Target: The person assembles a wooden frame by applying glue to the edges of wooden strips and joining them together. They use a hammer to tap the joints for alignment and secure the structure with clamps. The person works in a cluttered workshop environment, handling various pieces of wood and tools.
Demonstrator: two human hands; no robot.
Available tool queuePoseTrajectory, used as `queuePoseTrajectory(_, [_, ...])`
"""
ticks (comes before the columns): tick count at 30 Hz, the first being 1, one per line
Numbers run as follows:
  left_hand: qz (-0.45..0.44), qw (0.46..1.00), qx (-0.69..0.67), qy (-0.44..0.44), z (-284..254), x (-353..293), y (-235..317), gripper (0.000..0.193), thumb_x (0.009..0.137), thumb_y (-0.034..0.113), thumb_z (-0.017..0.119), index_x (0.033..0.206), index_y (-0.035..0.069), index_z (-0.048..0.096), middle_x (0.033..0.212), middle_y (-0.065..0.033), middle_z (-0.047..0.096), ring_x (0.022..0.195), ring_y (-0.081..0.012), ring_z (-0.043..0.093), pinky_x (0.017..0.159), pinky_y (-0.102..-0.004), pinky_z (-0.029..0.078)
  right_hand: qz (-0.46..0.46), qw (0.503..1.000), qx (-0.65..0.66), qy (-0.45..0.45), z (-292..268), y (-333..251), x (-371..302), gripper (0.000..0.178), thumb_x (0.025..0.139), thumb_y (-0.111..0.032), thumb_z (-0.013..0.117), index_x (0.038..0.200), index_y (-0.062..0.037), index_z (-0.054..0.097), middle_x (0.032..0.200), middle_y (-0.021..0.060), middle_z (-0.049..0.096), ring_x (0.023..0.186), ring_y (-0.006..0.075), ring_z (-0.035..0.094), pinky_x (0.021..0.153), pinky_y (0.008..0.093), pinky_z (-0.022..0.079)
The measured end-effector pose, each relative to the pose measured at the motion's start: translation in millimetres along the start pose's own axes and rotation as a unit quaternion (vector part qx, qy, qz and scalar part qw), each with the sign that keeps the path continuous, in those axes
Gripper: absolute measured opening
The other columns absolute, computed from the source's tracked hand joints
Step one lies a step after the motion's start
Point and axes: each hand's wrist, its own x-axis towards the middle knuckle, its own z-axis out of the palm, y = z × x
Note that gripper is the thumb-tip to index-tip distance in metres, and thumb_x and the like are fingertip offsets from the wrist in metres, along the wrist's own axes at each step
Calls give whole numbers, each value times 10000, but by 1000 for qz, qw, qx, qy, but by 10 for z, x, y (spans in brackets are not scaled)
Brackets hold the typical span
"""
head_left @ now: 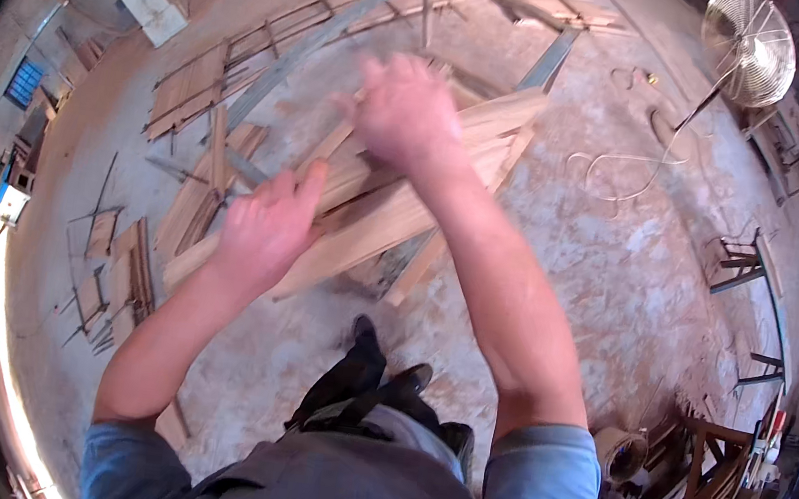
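Observation:
Several long, pale wooden boards (372,231) lie at a slant in front of me, across a grey metal frame (327,35). My left hand (266,230) is closed at the edge of a narrow wooden board (191,262) on the left side, its thumb pointing away from me. Farther forward, my right hand (402,114) is over the far part of the boards. Its fingers are smeared by motion, so whether it grips anything cannot be made out. Both hands hide parts of the wood beneath them.
More planks (188,90) and wooden frames lie on the floor at far left. A standing fan (747,48) with a trailing cable (629,194) is at far right. Timber offcuts (683,469) are piled at lower right. A low metal stand (771,299) stands at right.

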Motion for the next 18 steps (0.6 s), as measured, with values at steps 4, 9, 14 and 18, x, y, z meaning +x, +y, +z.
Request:
queuePoseTrajectory(4, [53, 998, -9, 46, 180, 125, -29, 687, 752, 165, 744, 1350, 45, 427, 1047, -161, 567, 915, -290, 622, 725, -384, 524, 152, 987, 45, 3, -118, 187, -298, 508, 823, -485, 623, 1151, -98, 642, 1092, 122, 601, 1057, 302, 563, 922, 488, 454])
queuePoseTrajectory(9, [-23, 999, -30, 10, 80, 25, -115, 721, 785, 90, 688, 1428, 14, 372, 1328, -221, 514, 1155, -393, 543, 944, -454, 465, 42, 994, 47, 90, 133, -10, -104, 558, 836, -507, 607, 1183, -70, 620, 1139, 132, 590, 1121, 315, 515, 966, 486, 409])
queuePoseTrajectory(14, [-83, 993, 2, -82, 84, -189, -157, 828, 762, 83, 711, 1471, 33, 287, 1266, -230, 518, 1094, -419, 549, 863, -468, 480, 31, 994, 41, 100, 659, -77, 101, 609, 850, -530, 590, 1214, -42, 598, 1186, 142, 579, 1186, 327, 468, 1011, 484, 363])
queuePoseTrajectory(18, [-56, 997, 32, -30, 229, -221, -161, 865, 718, 73, 749, 1461, 55, 306, 1148, -198, 514, 981, -400, 579, 771, -490, 476, 12, 994, 39, 97, 571, -195, 23, 650, 860, -548, 577, 1239, -19, 581, 1223, 150, 569, 1237, 338, 430, 1047, 483, 327])
